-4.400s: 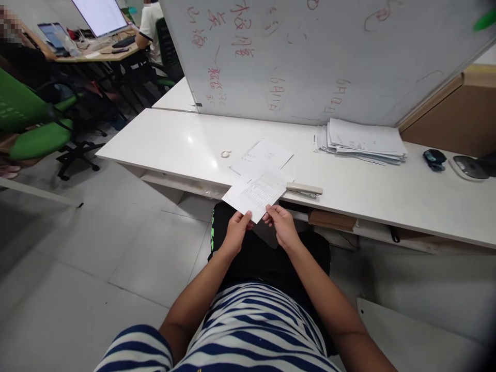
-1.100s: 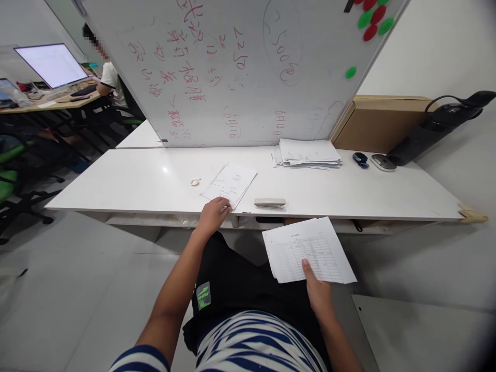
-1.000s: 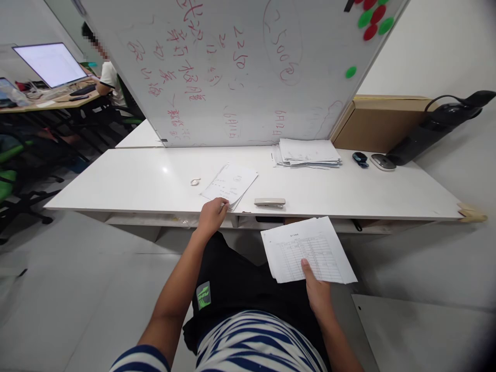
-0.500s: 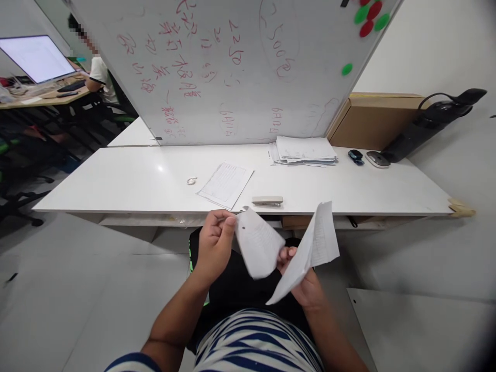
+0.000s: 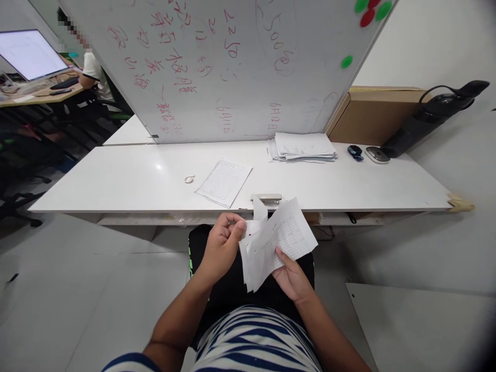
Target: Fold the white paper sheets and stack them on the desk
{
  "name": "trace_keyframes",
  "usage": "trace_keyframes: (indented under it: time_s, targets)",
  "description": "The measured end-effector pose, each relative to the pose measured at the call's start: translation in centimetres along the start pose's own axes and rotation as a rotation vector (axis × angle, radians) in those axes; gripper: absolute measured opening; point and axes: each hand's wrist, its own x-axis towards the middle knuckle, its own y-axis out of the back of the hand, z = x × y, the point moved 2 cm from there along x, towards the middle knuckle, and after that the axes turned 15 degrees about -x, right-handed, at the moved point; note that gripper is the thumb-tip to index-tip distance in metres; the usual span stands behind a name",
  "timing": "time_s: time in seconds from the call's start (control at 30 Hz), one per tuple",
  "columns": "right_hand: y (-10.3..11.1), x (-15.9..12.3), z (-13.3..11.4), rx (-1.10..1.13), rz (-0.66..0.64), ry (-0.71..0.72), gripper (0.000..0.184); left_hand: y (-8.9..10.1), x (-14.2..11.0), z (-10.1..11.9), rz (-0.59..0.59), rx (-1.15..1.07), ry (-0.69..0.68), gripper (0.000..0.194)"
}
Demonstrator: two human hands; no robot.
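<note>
Several loose paper sheets (image 5: 267,250) are held between my hands, over my lap and just in front of the desk edge. My left hand (image 5: 225,243) pinches their left corner between thumb and fingers. On the right, my right hand (image 5: 292,276) grips the sheets from below, its thumb lying on top of a sheet printed with a table. One corner of paper curls upward and partly covers the stapler (image 5: 271,197) on the desk. A small stack of printed paper (image 5: 225,182) lies flat just beyond my left hand.
A white desk (image 5: 135,181) runs across the view. On it are a small white curled object (image 5: 189,179), a paper pile (image 5: 304,146), a mouse (image 5: 377,154), a black bottle (image 5: 430,121) and a cardboard box (image 5: 372,116). A whiteboard (image 5: 248,77) stands behind; a person (image 5: 95,75) sits far left.
My right hand has moved left and brought its sheets against those in my left hand. The papers now overlap in one bunch. My left hand has shifted slightly right.
</note>
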Motion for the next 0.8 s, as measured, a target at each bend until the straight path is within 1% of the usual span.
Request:
trace_keyframes:
  time_s: [0.07, 0.17, 0.37, 0.47, 0.53, 0.67, 0.73, 0.8]
  targets:
    - [0.1, 0.2, -0.1, 0.011, 0.021, 0.006, 0.049, 0.0, 0.0, 0.0, 0.014, 0.022, 0.0, 0.024]
    - [0.2, 0.4, 0.0, 0.031, 0.088, 0.03, 0.052, -0.2, 0.0, 0.0, 0.025, -0.009, 0.014, 0.024]
    - [-0.2, 0.3, -0.2, -0.014, 0.14, 0.128, 0.069, -0.5, -0.3, 0.2, 0.051, -0.04, 0.019, 0.025]
    - [-0.3, 0.1, -0.5, -0.052, 0.165, 0.179, 0.073, -0.5, -0.4, 0.3, 0.026, -0.057, 0.04, 0.025]
    - [-0.3, 0.0, -0.6, -0.067, 0.178, 0.202, 0.074, -0.4, -0.5, 0.2, 0.008, -0.067, 0.046, 0.029]
    - [-0.4, -0.2, -0.8, -0.114, 0.213, 0.232, 0.079, -0.2, -0.9, -0.3, -0.009, -0.079, 0.015, 0.035]
    - [-0.7, -0.2, -1.1, -0.14, 0.223, 0.252, 0.081, -0.3, -1.2, -0.8, -0.048, -0.097, 0.008, 0.036]
    - [-0.9, -0.3, -1.2, -0.162, 0.229, 0.27, 0.081, -0.4, -1.5, -1.2, -0.088, -0.099, 0.03, 0.036]
